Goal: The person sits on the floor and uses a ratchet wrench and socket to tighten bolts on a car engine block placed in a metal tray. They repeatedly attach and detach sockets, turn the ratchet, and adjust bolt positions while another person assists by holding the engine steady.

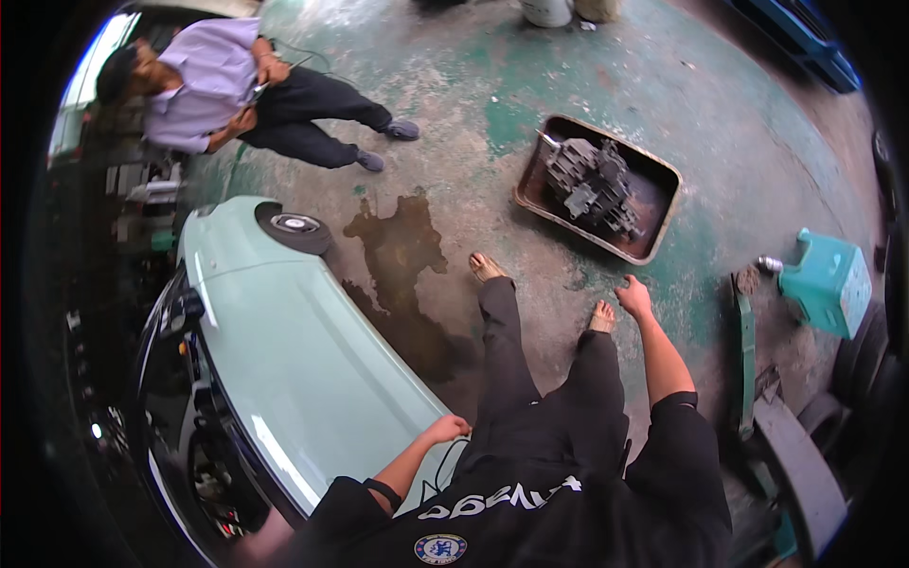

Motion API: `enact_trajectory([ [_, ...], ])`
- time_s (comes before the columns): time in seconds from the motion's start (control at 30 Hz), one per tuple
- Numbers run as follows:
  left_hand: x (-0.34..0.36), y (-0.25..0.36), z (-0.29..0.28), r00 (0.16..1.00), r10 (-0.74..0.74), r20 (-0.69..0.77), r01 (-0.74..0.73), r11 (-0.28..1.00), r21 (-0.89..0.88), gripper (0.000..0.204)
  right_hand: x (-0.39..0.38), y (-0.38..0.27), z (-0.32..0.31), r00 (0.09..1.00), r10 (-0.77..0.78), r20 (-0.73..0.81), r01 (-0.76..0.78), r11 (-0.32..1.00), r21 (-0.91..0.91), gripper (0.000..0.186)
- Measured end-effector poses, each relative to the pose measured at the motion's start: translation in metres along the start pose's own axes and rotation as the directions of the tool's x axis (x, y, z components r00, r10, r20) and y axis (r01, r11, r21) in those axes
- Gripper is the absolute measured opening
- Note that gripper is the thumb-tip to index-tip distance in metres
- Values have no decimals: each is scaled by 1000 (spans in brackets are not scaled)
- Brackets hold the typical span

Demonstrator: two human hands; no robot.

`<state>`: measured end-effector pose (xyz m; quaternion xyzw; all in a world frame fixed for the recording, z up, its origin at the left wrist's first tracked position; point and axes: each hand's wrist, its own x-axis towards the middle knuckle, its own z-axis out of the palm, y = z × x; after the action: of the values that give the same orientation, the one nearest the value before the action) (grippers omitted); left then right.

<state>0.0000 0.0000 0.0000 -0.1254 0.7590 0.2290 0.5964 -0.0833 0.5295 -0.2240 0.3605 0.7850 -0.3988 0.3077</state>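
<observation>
My left hand [447, 429] is beside the flank of a pale green car [312, 369], fingers loosely extended and nothing seen in them. Whether it touches the bodywork I cannot tell. Out in front of me on the right, my right hand [633, 297] hangs above the floor with its fingers slightly bent and apart, holding nothing I can see. Beyond it lies a rusty-rimmed metal tray [660, 248]. A grey metal assembly of machine parts [595, 185] rests inside the tray.
A dark wet patch [402, 246] spreads on the floor beside the car's wheel [295, 227]. Far left, a person in a lilac shirt [204, 76] stands holding something small. At right are a turquoise stool [826, 284], a green metal beam [746, 350] and tyres [822, 417].
</observation>
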Motion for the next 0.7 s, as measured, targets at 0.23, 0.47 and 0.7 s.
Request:
enact_trajectory([
  [0.23,292,147,-225,941,280,-189,-147,843,517,20,57,11,59,957,263,-121,-243,956,163,59],
  [0.47,559,334,-184,872,487,41,-430,725,538,44,238,-43,102,953,45,-299,80,916,394,73],
  [0.7,647,424,-50,549,835,-45,-768,524,368,63,274,47,144,898,209,-388,192,607,771,57],
])
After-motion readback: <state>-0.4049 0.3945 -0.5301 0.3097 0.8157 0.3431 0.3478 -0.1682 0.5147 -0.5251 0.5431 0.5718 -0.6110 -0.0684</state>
